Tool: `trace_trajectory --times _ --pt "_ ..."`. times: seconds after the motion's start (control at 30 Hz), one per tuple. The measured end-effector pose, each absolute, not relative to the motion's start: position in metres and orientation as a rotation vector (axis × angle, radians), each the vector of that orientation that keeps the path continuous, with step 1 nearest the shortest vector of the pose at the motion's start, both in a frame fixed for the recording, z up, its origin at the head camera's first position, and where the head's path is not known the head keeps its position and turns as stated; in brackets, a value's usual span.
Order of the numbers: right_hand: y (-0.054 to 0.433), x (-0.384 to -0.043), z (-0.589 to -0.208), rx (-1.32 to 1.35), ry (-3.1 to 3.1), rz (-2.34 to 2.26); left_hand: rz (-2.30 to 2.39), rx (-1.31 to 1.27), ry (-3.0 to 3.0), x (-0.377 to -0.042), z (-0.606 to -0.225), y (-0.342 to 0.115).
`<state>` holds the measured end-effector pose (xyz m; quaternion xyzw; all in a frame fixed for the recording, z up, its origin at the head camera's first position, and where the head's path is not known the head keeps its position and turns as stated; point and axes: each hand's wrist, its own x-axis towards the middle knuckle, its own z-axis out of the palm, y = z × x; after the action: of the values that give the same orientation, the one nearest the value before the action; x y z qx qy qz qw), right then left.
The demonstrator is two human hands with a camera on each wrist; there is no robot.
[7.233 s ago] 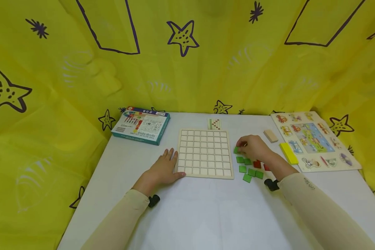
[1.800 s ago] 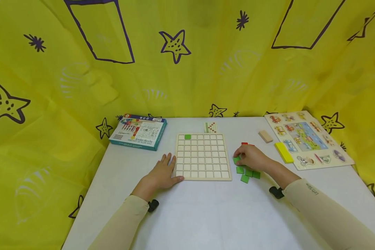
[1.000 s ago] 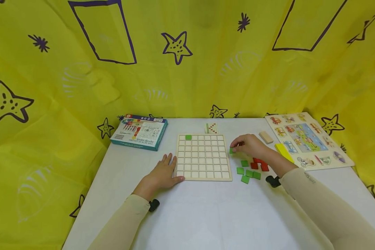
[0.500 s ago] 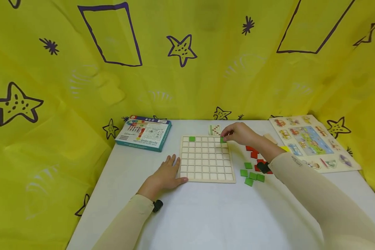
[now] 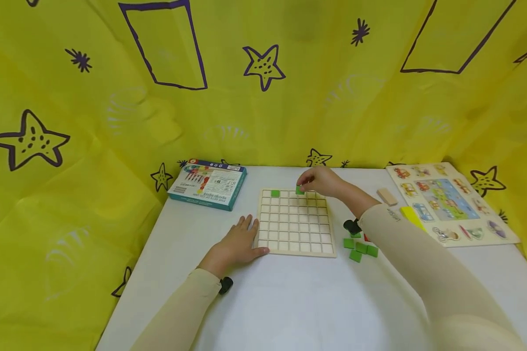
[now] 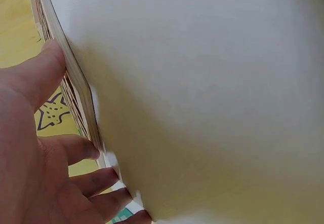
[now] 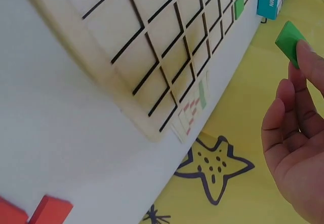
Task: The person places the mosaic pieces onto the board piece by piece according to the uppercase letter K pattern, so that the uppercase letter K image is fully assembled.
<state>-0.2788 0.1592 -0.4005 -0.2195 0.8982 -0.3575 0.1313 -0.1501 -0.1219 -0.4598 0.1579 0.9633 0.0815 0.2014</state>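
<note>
My right hand (image 5: 322,181) pinches a green square tile (image 5: 299,190) between thumb and fingers above the far row of a wooden grid board (image 5: 296,224). In the right wrist view the held tile (image 7: 290,41) is tilted, one corner upward. Another green tile (image 5: 275,193) sits in a far-row cell of the board, left of the held one. My left hand (image 5: 238,244) rests at the board's near left corner, thumb and spread fingers against its edge, as the left wrist view also shows.
Several loose green tiles (image 5: 361,248) lie right of the board, red tiles (image 7: 50,211) near them, partly hidden by my forearm. A pattern card (image 7: 192,110) lies behind the board. A teal box (image 5: 208,184), a wooden block (image 5: 387,196), a yellow block (image 5: 413,218) and a picture puzzle (image 5: 454,202) stand around.
One green tile went into the far row earlier. Since then my right hand took another from the pile and carried it left over the far row. The left hand stays at the board's edge.
</note>
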Motion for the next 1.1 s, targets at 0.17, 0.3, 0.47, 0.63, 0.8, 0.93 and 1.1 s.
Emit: trace_trajectory --times 0.17,0.3,0.47,0.63,0.8,0.93,1.1 --pt "0.146 -0.285 -0.406 -0.618 2.568 -1.049 0.199 0.434 2.685 -0.152 -0.458 -0.122" --pt "0.14 -0.29 -0.412 -0.61 2.563 -1.04 0.215 0.431 2.672 -0.152 -0.454 -0.121" --pt "0.131 -0.296 -0.42 -0.59 2.539 -1.079 0.208 0.421 2.663 -0.152 -0.452 -0.121" --pt "0.119 -0.3 -0.429 -0.563 2.51 -1.11 0.202 0.408 2.666 -0.153 -0.455 -0.122" --pt "0.105 -0.301 -0.435 -0.56 2.528 -1.08 0.202 0.422 2.676 -0.153 -0.455 -0.122" --pt "0.095 -0.301 -0.44 -0.556 2.53 -1.079 0.205 0.431 2.677 -0.153 -0.456 -0.123" --pt "0.088 -0.299 -0.443 -0.515 2.51 -1.073 0.198 0.432 2.671 -0.153 -0.455 -0.123"
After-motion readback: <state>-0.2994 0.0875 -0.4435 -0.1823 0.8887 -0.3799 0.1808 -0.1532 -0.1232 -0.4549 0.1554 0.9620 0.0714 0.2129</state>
